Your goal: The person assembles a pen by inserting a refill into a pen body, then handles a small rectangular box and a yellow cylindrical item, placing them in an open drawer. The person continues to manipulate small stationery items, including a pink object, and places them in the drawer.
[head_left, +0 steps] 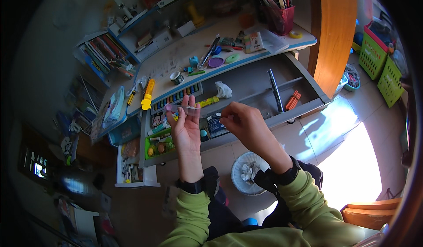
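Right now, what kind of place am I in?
Probably a child's study corner at home: a desk with an open drawer, a cup of pens, and books on the shelf.

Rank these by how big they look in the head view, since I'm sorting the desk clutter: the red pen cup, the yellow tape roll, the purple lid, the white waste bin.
Largest to smallest:
1. waste bin, though it lies nearer the camera
2. pen cup
3. purple lid
4. tape roll, close to the lid; unsure
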A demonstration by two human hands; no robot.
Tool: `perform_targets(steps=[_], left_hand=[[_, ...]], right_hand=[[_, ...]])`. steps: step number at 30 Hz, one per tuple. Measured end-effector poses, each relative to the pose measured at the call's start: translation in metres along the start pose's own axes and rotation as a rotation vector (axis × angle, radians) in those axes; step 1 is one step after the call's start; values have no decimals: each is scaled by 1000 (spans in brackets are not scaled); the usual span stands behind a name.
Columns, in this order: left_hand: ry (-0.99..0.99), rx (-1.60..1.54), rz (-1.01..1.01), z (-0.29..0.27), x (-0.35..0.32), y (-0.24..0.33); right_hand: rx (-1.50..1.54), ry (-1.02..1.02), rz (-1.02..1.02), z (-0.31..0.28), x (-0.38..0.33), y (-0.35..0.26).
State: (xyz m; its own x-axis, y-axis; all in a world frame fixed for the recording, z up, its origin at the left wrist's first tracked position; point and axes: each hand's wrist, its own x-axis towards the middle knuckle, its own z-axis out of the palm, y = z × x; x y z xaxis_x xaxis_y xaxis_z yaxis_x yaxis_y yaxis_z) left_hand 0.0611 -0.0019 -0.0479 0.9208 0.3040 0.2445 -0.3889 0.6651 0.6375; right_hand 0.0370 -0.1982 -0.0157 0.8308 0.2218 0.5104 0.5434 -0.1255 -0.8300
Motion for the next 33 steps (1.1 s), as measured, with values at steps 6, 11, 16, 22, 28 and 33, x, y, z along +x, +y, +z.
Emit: perform_targets(steps=[6,11,16,22,28,33], left_hand=[[29,19,-12,12,-4,-7],[69,155,75,15,-13,-18],[166,150,73,0,-12,-14],[166,72,46,-19,-9,-15],[246,-163,46,-35,-3,-4],[140,-524,-51,-50,0,9]], right_hand=[[-94,53,-68,-3,2,4],[-150,35,-101,6,2,3],[-59,17,-105,14,4,3],[115,94,-113,28,7,10],[199,161,17,33,14,24],[-112,-25,27,33,14,41]])
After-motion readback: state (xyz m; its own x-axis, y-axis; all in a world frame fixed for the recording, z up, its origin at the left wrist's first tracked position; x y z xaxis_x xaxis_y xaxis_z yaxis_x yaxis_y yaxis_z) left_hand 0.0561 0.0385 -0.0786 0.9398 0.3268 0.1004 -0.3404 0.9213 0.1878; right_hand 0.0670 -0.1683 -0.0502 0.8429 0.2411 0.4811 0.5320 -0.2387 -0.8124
